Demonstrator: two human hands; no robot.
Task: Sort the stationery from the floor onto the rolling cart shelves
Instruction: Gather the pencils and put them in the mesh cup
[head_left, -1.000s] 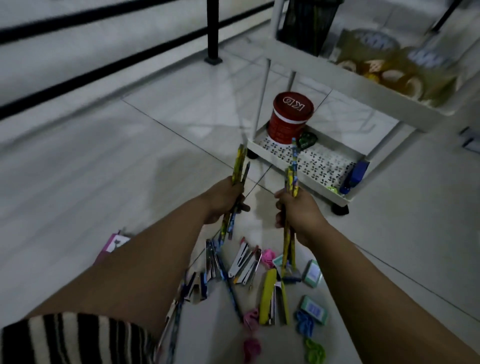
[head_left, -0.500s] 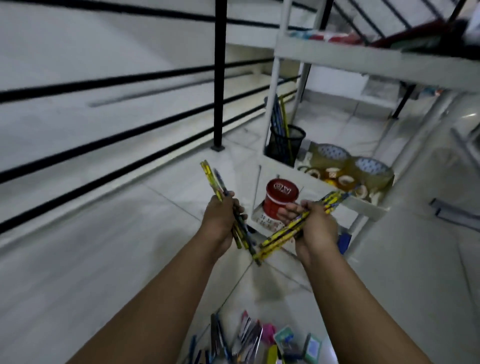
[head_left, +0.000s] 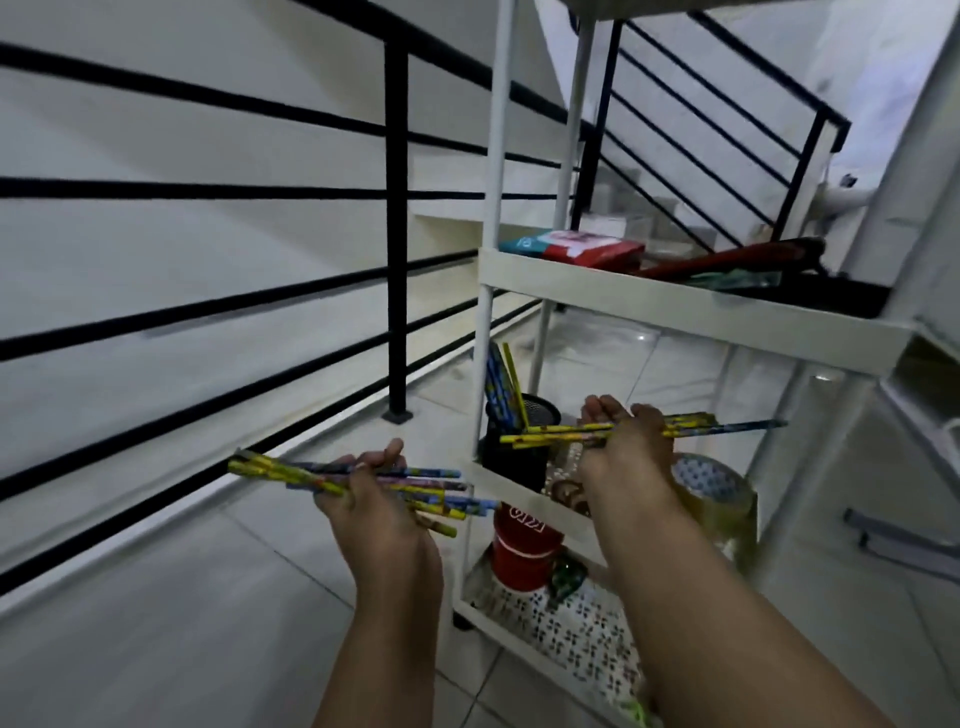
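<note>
From the head view, the left hand (head_left: 370, 492) grips a bundle of pencils (head_left: 291, 472) with fingers curled round them. This left bundle lies almost level, its long axis running left to right; the yellow ends point left toward the black railing (head_left: 396, 218), and the blue and yellow ends fan out to the right, reaching just beside the white rolling cart (head_left: 691, 314). The pencils are not quite parallel and splay a little at the right end.

The right hand (head_left: 626, 447) grips a second bundle of pencils (head_left: 727, 427), fingers closed round it. This one also lies close to level, left to right, with a yellow end pointing left over the black mesh pencil cup (head_left: 511, 457) and a dark end pointing right past the hand. It hangs in the air above the cart's middle shelf, higher than the left bundle and apart from it.

The mesh cup stands on the middle shelf at its left corner, with several pencils upright in it, leaning slightly left. Beside it, rolls of clear tape (head_left: 711, 488) rest on the same shelf, partly hidden by the right forearm. On the bottom shelf stands a red tub (head_left: 522, 551). The upper shelf carries a red and teal packet (head_left: 576, 245) and some dark items too blurred to name. The floor (head_left: 182, 623) is pale tile.
</note>
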